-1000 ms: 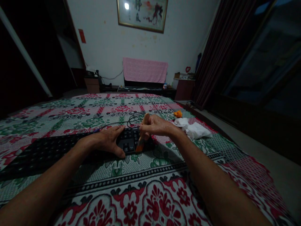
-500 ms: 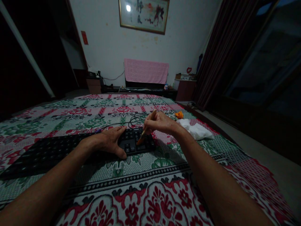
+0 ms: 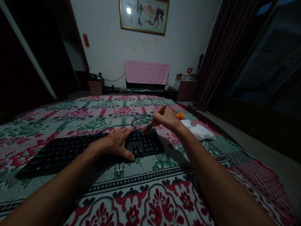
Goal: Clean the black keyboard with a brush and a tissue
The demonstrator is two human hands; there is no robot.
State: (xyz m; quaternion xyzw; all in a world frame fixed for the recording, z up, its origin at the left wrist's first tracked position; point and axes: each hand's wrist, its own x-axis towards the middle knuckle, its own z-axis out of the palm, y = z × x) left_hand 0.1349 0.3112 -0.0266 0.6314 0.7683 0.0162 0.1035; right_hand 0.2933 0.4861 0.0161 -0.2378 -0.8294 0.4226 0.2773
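Observation:
A black computer keyboard (image 3: 145, 145) lies flat on the patterned bedspread (image 3: 122, 204). My left hand (image 3: 118, 143) spans it just left of the number pad. Its thumb is at the near edge and its fingers reach toward the far edge, gripping the keyboard across its width. Pinched in my right hand (image 3: 166, 118) is a brush (image 3: 150, 126) with a wooden handle. The brush slants down to the left, its tip at the far edge of the keyboard near the number pad. Whether the tip touches the keys I cannot tell.
A black cable (image 3: 138, 119) lies coiled behind the keyboard. Right of my right hand are an orange crumpled item (image 3: 180, 115) and a white plastic bag (image 3: 199, 131). Farther off, a pink cloth (image 3: 147, 72) hangs over a screen on a low stand by the wall.
The keyboard has shifted right together with my left hand. My right hand has moved up and right, taking the brush from the number pad's lower keys to the keyboard's far edge.

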